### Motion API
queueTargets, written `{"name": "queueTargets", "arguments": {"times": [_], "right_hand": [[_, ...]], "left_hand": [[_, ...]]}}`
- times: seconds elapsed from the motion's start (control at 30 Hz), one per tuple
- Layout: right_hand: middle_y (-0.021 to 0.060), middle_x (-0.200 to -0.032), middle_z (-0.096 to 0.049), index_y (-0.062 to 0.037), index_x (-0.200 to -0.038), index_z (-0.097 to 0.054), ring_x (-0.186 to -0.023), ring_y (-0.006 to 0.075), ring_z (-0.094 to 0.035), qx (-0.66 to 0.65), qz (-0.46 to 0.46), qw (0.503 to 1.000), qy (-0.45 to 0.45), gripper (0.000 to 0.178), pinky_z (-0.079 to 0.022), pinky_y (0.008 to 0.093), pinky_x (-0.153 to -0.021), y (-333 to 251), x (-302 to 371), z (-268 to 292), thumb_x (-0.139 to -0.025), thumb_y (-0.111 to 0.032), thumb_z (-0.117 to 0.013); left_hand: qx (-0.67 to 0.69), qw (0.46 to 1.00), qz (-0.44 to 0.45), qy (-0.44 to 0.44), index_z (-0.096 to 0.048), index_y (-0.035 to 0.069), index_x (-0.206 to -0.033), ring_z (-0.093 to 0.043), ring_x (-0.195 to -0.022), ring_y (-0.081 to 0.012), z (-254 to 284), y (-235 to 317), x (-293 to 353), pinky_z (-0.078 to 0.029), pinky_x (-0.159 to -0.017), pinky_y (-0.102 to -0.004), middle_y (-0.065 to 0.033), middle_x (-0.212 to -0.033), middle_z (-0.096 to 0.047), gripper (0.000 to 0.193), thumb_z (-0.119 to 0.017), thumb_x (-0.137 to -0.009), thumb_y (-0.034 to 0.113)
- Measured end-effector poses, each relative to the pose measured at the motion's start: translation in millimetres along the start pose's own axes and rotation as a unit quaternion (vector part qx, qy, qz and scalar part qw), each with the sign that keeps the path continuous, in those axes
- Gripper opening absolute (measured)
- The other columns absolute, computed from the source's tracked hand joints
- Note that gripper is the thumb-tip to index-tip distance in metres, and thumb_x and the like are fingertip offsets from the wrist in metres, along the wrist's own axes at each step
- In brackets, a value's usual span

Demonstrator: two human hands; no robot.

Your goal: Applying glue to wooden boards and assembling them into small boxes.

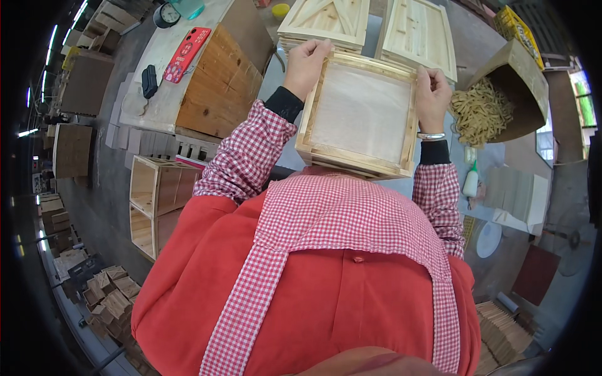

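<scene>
I see the square wooden frame (360, 113) at upper centre of the picture, tilted up against my chest; my left hand (305, 62) grips its far left corner, my right hand (433, 97) its right edge, both equally near, fingers curled over the rim

Pale yellow wooden frame (359, 113) with a white middle, red-and-white checked apron (332, 219), red shirt (207, 282), red phone (186, 54) far left, tan rubber bands (480, 113) far right

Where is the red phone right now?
In the head view, upper left: the red phone lies on the pale worktop, beside a wooden board.
</scene>
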State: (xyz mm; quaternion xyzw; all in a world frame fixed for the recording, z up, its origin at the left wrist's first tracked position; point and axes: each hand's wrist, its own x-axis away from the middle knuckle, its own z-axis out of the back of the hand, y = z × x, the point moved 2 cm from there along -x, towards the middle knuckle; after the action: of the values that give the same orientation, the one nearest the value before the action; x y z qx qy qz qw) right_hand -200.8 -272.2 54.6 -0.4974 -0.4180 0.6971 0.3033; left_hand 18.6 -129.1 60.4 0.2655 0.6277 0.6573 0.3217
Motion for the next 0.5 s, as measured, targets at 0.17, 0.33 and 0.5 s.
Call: {"name": "queueTargets", "arguments": {"times": [0.17, 0.33, 0.5], "right_hand": [[-0.0051, -0.065, -0.049, -0.0013, -0.073, -0.054, -0.061, 0.0024, -0.041, -0.032, -0.03, 0.999, -0.008, 0.023, -0.035, 0.0206, -0.053, 4, -5, 0, -0.089, -0.016, -0.062], [-0.0049, -0.063, -0.047, -0.0009, -0.073, -0.053, -0.059, 0.0031, -0.039, -0.008, -0.001, 1.0, -0.001, 0.022, -0.034, 0.0219, -0.052, 3, -5, 0, -0.089, -0.015, -0.06], [-0.0022, -0.062, -0.048, -0.0003, -0.074, -0.054, -0.058, 0.0053, -0.04, 0.034, 0.029, 0.999, 0.001, 0.021, -0.036, 0.0238, -0.052, -4, -4, -2, -0.089, -0.014, -0.059]], "left_hand": [[0.045, 0.995, -0.091, 0.023, -0.068, -0.004, -0.086, -0.054, -0.072, -0.0054, -1, -7, -6, -0.044, -0.066, -0.0226, -0.0002, -0.077, -0.065, 0.029, -0.054, -0.092, 0.02], [0.05, 0.992, -0.113, 0.029, -0.068, -0.006, -0.087, -0.054, -0.071, -0.005, -4, -1, -3, -0.044, -0.065, -0.0222, -0.0012, -0.076, -0.066, 0.028, -0.053, -0.091, 0.017], [0.054, 0.989, -0.125, 0.053, -0.068, -0.007, -0.086, -0.054, -0.07, -0.0046, -2, -11, -3, -0.044, -0.065, -0.0216, -0.0009, -0.074, -0.065, 0.027, -0.054, -0.091, 0.016]]}}
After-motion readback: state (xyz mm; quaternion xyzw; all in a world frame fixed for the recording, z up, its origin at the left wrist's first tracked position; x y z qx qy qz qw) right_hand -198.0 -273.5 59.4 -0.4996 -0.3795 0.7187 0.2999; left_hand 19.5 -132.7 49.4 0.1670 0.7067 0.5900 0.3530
